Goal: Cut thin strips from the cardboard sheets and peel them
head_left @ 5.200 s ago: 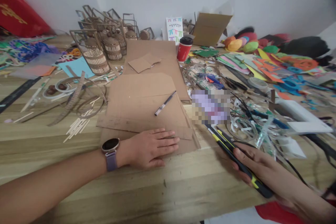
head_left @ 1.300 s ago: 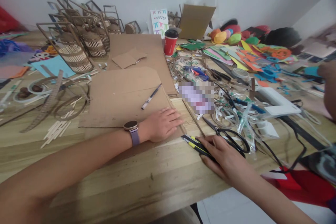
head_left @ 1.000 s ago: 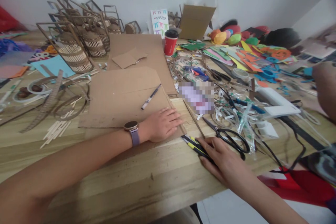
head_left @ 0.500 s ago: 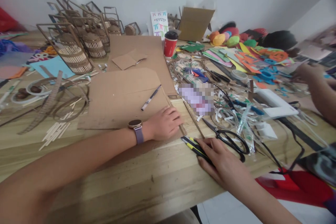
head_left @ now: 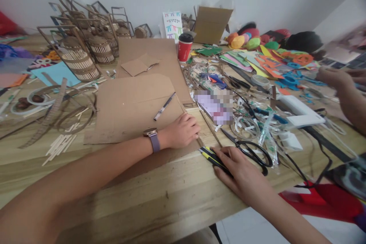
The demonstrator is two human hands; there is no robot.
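Note:
My left hand (head_left: 183,131), with a watch on its wrist, rests at the near right corner of a brown cardboard sheet (head_left: 131,106). Its fingers are curled over the sheet's right edge, and their tips are partly hidden. Low over the wooden table, my right hand (head_left: 236,169) is closed around a black and yellow utility knife (head_left: 210,155), whose front end points at that corner. Black-handled scissors (head_left: 251,150) lie just beyond the right hand. On the cardboard lies a pen (head_left: 164,106), and a thin brown strip (head_left: 210,126) lies between the hands.
Woven lantern-like baskets (head_left: 80,59) stand at the back left. A red cup (head_left: 185,48) is behind the cardboard. Tangled wires, tape and plastic bags (head_left: 264,131) cover the right side. Another person's hand (head_left: 334,78) is at the far right. Small sticks (head_left: 60,146) lie at left.
My left hand has shifted slightly right and its fingers are more curled. My right hand and the knife have barely moved. The other person's hand has moved slightly left.

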